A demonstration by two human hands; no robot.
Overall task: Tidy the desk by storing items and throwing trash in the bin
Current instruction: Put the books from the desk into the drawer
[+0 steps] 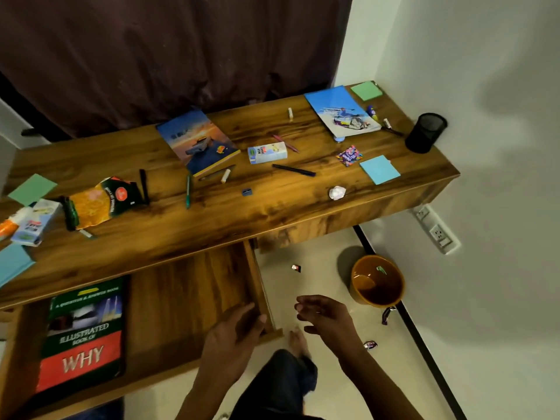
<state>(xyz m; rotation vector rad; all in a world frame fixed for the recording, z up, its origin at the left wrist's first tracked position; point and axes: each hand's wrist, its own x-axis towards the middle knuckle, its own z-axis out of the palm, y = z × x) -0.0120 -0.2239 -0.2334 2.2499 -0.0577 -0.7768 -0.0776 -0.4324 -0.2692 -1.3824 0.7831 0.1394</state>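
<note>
The wooden desk [230,213] is strewn with notebooks, pens, a milk carton [267,152], a chip bag [100,201], a crumpled paper ball [337,192] and sticky note pads. Its drawer [188,301] is pulled out, and a green and red book [83,334] lies flat in it. My left hand [235,331] rests on the drawer's front right corner with the thumb over the edge. My right hand [325,316] hovers over the floor, fingers loosely curled, holding nothing. An orange bin [377,281] stands on the floor to the right with a scrap inside.
Small wrappers [296,268] [370,344] [387,314] lie on the floor around the bin. A black mesh pen holder [425,132] stands at the desk's right end. The wall with a socket strip [436,228] is close on the right. A dark curtain hangs behind the desk.
</note>
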